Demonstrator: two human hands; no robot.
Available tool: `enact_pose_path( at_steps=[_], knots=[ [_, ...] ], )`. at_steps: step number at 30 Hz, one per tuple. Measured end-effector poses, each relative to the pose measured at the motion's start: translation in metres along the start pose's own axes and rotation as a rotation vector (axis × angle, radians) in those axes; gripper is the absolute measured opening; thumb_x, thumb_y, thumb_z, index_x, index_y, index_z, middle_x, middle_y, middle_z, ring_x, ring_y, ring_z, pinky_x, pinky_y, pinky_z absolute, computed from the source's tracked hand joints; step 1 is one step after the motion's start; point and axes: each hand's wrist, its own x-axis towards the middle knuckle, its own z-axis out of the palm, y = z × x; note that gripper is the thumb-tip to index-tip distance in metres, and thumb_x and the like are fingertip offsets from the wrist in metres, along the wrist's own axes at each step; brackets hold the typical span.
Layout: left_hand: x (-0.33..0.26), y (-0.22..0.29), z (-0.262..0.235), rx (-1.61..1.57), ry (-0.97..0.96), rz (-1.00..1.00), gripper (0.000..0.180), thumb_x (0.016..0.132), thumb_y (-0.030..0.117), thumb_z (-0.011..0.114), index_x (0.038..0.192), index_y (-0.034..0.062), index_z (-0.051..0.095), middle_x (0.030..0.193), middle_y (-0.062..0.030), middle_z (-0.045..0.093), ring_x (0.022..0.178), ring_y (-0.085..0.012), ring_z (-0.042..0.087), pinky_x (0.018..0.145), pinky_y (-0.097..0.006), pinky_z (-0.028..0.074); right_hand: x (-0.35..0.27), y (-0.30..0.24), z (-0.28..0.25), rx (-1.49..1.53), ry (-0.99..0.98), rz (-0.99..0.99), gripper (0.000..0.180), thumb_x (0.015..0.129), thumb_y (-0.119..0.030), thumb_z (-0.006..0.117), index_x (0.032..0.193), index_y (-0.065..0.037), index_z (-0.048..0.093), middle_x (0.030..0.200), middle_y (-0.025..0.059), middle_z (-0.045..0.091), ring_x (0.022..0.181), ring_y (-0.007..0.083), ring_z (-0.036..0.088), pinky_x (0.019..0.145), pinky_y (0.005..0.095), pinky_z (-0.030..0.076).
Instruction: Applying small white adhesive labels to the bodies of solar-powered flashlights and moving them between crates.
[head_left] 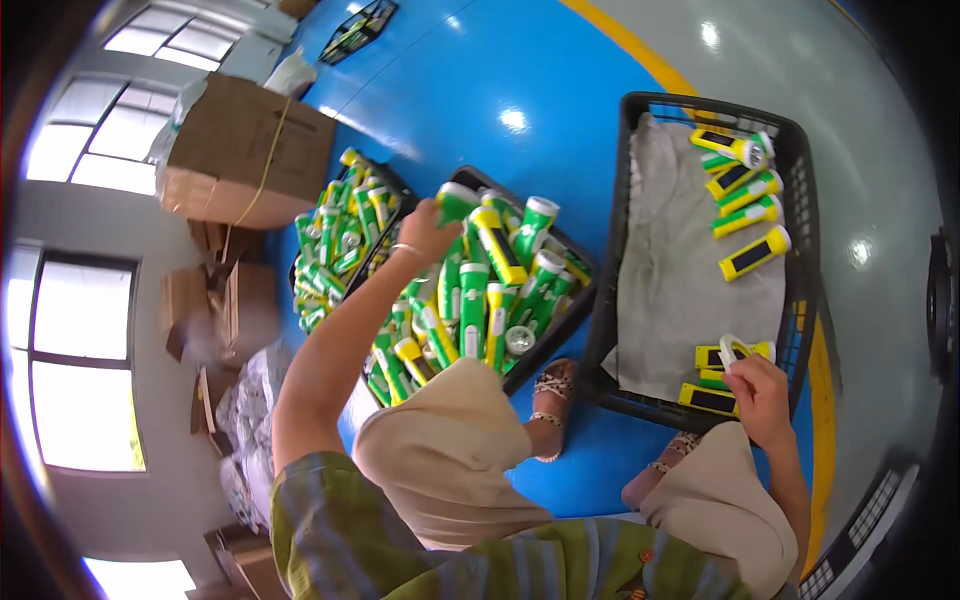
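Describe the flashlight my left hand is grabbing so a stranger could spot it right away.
Find the black plastic crate heaped with green-and-yellow flashlights, the middle one of three. At its far left corner, the left hand grips a green flashlight with a white head. Unlike its neighbours, it is lifted above the heap.

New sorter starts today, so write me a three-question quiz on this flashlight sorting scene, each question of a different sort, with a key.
1. True or false: the left hand is reaching into the full middle crate of green and yellow flashlights.
2. What lines the bottom of the right crate?
A. cardboard
B. a grey cloth
C. foam
3. Fill in: the right hand is at the ___ end of the right crate, by a yellow flashlight.

Key
1. True; it grips a green flashlight at the top of the pile.
2. B, the grey cloth.
3. Near.
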Motion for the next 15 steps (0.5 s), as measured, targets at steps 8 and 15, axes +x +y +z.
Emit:
enact_pose_path(
  at_steps=[8, 15],
  knots=[
    [-0.152, -0.294, 0.013, 0.021, -0.130, -0.813, 0.056, 0.068, 0.047, 0.067, 0.093, -0.0041, 0.064, 0.087, -0.0214, 0.065, 0.082, -0.0308, 0.064, 0.074, -0.040, 0.049, 0.001, -0.003, -0.007, 0.006, -0.056, 0.033, 0.006, 0.078, 0.001, 0.061, 0.078, 0.003, 0.055, 0.065, 0.0100, 0.051, 0.056, 0.0180, 0.048, 0.052, 0.0285, 0.036],
    [-0.008, -0.017, 0.031, 0.106, -0.021, 0.398, 0.049, 0.078, 0.023, 0.063, 0.117, -0.0007, 0.045, 0.114, -0.0227, 0.049, 0.106, -0.0388, 0.046, 0.090, -0.044, 0.040, 0.009, 0.018, -0.024, -0.072, 0.225, 0.176, 0.010, 0.080, -0.004, 0.064, 0.086, 0.001, 0.058, 0.071, 0.0101, 0.057, 0.055, 0.0163, 0.049, 0.051, 0.0267, 0.039]
  ],
)
